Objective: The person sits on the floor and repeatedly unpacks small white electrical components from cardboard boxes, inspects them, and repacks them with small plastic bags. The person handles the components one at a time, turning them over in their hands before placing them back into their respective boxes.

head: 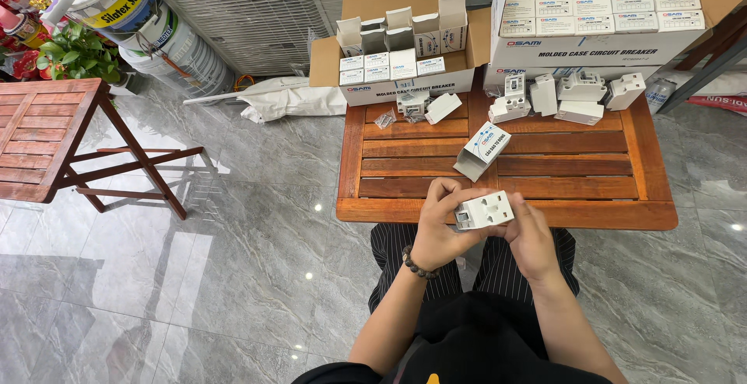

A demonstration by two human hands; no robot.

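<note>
Mid-inspection, by the look of it: left hand [440,224] and right hand [531,236] both clamped on one white breaker [484,210], held just off the near edge of the tabletop [506,214]. Ahead of the hands: one opened small box [482,150], about five loose breakers [564,94], two cartons [405,49]. Probably boxing next, calling for one hand freed.

Person seen from above — both forearms bare, no sleeves reaching the wrists. Left hand [440,224]: a bracelet of dark round beads [418,263] circles the wrist. Right hand [531,236]: no ring or band visible. Torso in a plain black top [467,345]; legs in dark trousers with thin pale pinstripes [498,267] — loose cut.
</note>
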